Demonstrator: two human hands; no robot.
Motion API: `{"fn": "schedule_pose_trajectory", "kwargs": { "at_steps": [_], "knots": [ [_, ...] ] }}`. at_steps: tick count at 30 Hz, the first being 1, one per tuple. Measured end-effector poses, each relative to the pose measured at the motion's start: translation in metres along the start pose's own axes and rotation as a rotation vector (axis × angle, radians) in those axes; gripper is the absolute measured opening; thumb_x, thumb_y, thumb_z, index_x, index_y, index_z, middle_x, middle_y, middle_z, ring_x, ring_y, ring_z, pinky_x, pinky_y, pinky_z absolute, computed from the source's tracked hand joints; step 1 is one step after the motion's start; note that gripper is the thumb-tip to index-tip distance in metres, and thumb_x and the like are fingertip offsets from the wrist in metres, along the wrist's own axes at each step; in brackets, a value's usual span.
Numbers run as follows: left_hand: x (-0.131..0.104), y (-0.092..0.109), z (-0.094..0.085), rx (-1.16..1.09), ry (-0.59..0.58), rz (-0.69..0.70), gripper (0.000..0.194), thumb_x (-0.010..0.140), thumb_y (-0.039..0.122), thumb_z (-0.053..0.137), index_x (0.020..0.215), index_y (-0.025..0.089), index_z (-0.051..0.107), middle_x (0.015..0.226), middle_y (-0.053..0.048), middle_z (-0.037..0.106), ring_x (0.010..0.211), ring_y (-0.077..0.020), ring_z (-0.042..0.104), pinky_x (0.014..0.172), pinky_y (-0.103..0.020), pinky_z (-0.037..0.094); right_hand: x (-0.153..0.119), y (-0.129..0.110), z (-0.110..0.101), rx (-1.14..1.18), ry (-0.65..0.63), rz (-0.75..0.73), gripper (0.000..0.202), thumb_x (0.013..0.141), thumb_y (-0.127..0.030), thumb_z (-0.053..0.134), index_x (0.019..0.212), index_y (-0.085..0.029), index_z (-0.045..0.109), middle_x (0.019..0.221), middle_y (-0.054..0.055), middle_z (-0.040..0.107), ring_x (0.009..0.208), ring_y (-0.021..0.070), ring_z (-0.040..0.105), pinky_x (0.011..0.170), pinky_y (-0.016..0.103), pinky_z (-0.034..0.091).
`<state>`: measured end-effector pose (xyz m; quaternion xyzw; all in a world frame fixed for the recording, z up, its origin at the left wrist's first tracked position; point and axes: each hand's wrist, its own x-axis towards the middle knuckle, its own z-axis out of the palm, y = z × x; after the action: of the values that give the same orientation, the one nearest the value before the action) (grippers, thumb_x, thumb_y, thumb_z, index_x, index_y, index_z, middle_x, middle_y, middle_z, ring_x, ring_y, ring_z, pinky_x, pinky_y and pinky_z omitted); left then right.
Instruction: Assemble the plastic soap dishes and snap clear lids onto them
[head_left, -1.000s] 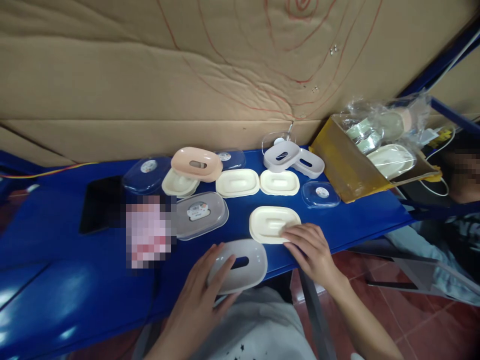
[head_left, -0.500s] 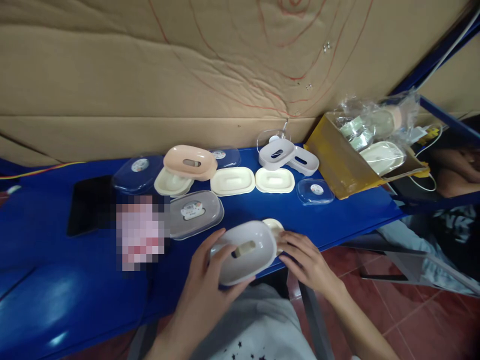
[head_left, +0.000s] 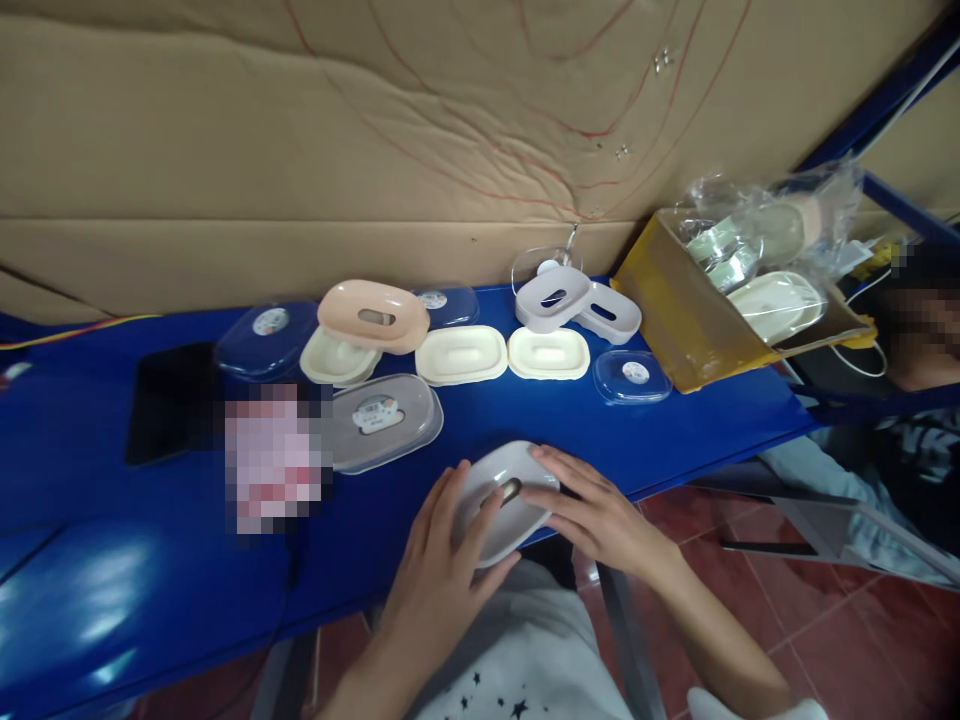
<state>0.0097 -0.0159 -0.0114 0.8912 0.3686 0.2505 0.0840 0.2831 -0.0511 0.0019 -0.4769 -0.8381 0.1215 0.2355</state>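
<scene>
A light grey oval soap dish (head_left: 491, 535) with a slot in its middle is tilted above the table's front edge. My left hand (head_left: 442, 545) grips it from the left, thumb under the near rim and a finger reaching inside toward the slot. My right hand (head_left: 596, 505) holds the right end, fingers over the rim and inside. Something pale shows through the slot; the cream base is otherwise hidden. Beyond my hands lie two cream bases (head_left: 461, 355), a peach dish (head_left: 373, 316) resting on another cream base (head_left: 339, 360), and two overlapping grey dishes (head_left: 553, 300).
Clear lids (head_left: 632, 377) with round stickers lie on the blue table (head_left: 525, 415). A labelled grey lidded dish (head_left: 386, 420) and a blurred-out pink item (head_left: 271, 455) are at left. An open carton (head_left: 652, 300) of bagged dishes stands right, near another person (head_left: 907, 450).
The grey dish has turned and covers the cream base that showed at its right. My right hand has moved from that base onto the grey dish's rim. The view has shifted slightly.
</scene>
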Motion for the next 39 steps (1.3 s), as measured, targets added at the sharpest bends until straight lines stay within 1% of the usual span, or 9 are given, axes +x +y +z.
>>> {"fn": "schedule_pose_trajectory", "kwargs": {
  "at_steps": [7, 12, 17, 22, 25, 29, 33, 36, 39],
  "knots": [
    [-0.010, -0.005, -0.004, 0.127, -0.030, 0.061, 0.055, 0.106, 0.035, 0.071, 0.157, 0.027, 0.053, 0.172, -0.022, 0.043, 0.153, -0.0446, 0.050, 0.107, -0.058, 0.059, 0.010, -0.005, -0.001, -0.074, -0.035, -0.035, 0.037, 0.112, -0.033, 0.061, 0.148, -0.025, 0.065, 0.172, 0.009, 0.049, 0.164, 0.0289, 0.039, 0.128, 0.057, 0.047],
    [-0.011, -0.012, -0.001, 0.072, -0.068, 0.049, 0.060, 0.106, 0.045, 0.068, 0.161, 0.031, 0.051, 0.180, -0.018, 0.030, 0.155, -0.0484, 0.047, 0.112, -0.067, 0.054, 0.016, -0.003, -0.004, -0.131, -0.060, -0.046, 0.041, 0.112, -0.037, 0.060, 0.152, -0.028, 0.064, 0.172, 0.007, 0.050, 0.164, 0.0294, 0.039, 0.129, 0.058, 0.045],
    [-0.005, -0.016, -0.008, -0.047, -0.064, -0.032, 0.055, 0.108, 0.023, 0.060, 0.161, 0.037, 0.051, 0.183, -0.013, 0.021, 0.159, -0.0446, 0.042, 0.116, -0.068, 0.052, 0.047, 0.031, -0.024, -0.196, 0.034, 0.141, 0.053, 0.116, -0.039, 0.049, 0.167, -0.026, 0.046, 0.173, 0.010, 0.048, 0.163, 0.0288, 0.041, 0.131, 0.059, 0.040],
    [-0.003, -0.032, -0.021, -0.208, -0.070, -0.084, 0.053, 0.109, 0.027, 0.058, 0.161, 0.032, 0.046, 0.178, -0.014, 0.032, 0.158, -0.0366, 0.048, 0.118, -0.058, 0.057, 0.071, 0.072, -0.025, -0.365, 0.074, 0.304, 0.056, 0.116, -0.040, 0.046, 0.168, -0.021, 0.045, 0.166, 0.015, 0.056, 0.161, 0.0340, 0.045, 0.133, 0.064, 0.034],
    [-0.007, -0.045, -0.025, -0.244, -0.072, -0.111, 0.053, 0.109, 0.031, 0.059, 0.161, 0.033, 0.045, 0.173, -0.012, 0.041, 0.154, -0.0355, 0.054, 0.118, -0.055, 0.058, 0.054, 0.087, -0.030, -0.365, 0.046, 0.297, 0.055, 0.116, -0.045, 0.048, 0.168, -0.027, 0.046, 0.169, 0.010, 0.054, 0.161, 0.0309, 0.045, 0.134, 0.061, 0.033],
    [-0.011, -0.054, -0.023, -0.308, -0.089, -0.150, 0.056, 0.108, 0.033, 0.061, 0.161, 0.035, 0.044, 0.175, -0.012, 0.040, 0.153, -0.0369, 0.055, 0.114, -0.055, 0.061, 0.007, 0.098, -0.047, -0.424, 0.109, 0.473, 0.063, 0.114, -0.049, 0.051, 0.173, -0.030, 0.037, 0.176, 0.013, 0.042, 0.165, 0.0385, 0.036, 0.129, 0.069, 0.035],
    [-0.013, -0.057, -0.020, -0.400, -0.133, -0.195, 0.067, 0.105, 0.044, 0.068, 0.164, 0.035, 0.039, 0.175, -0.014, 0.040, 0.154, -0.0381, 0.054, 0.112, -0.056, 0.062, -0.032, 0.073, -0.059, -0.392, 0.004, 0.500, 0.066, 0.111, -0.050, 0.057, 0.173, -0.039, 0.036, 0.172, 0.010, 0.048, 0.154, 0.0415, 0.048, 0.118, 0.070, 0.046],
    [-0.015, -0.058, -0.021, -0.458, -0.159, -0.232, 0.071, 0.105, 0.041, 0.070, 0.166, 0.037, 0.036, 0.174, -0.012, 0.043, 0.155, -0.0348, 0.053, 0.119, -0.057, 0.056, -0.048, 0.055, -0.063, -0.287, -0.088, 0.425, 0.070, 0.106, -0.056, 0.067, 0.169, -0.043, 0.041, 0.167, 0.009, 0.053, 0.155, 0.0421, 0.046, 0.120, 0.071, 0.041],
    [-0.016, -0.058, -0.023, -0.488, -0.189, -0.245, 0.077, 0.103, 0.037, 0.072, 0.168, 0.039, 0.032, 0.175, -0.010, 0.043, 0.157, -0.0328, 0.051, 0.123, -0.055, 0.053, -0.052, 0.059, -0.062, -0.207, -0.028, 0.437, 0.068, 0.104, -0.057, 0.070, 0.166, -0.042, 0.047, 0.167, 0.011, 0.050, 0.158, 0.0427, 0.043, 0.123, 0.072, 0.039]
  ]
}}
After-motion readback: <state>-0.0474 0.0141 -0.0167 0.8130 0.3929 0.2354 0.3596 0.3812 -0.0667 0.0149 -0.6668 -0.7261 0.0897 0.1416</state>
